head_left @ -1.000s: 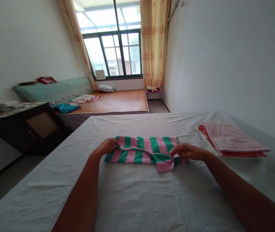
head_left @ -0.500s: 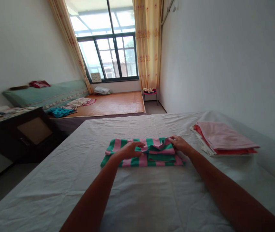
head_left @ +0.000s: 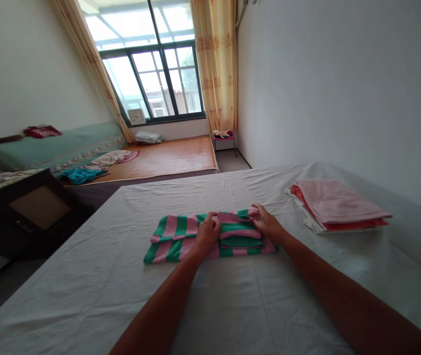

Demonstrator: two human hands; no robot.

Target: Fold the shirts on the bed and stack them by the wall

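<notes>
A pink and green striped garment lies partly folded on the white sheet of the bed in front of me. My left hand rests on the middle of the garment, fingers curled over a folded layer. My right hand presses on its right end, pinching the upper edge of the fold. The right part of the garment is doubled over into a thicker stack between my two hands, while its left part lies flat and single.
A stack of folded pink, red and white cloth sits on the bed to the right, near the wall. A dark cabinet stands to the left. Beyond lie a low platform with a woven mat, clothes, a small stool and a window.
My left hand has moved from the garment's left end to its middle. My right hand has shifted from the near edge to the far right edge. The right part now lies folded over.
</notes>
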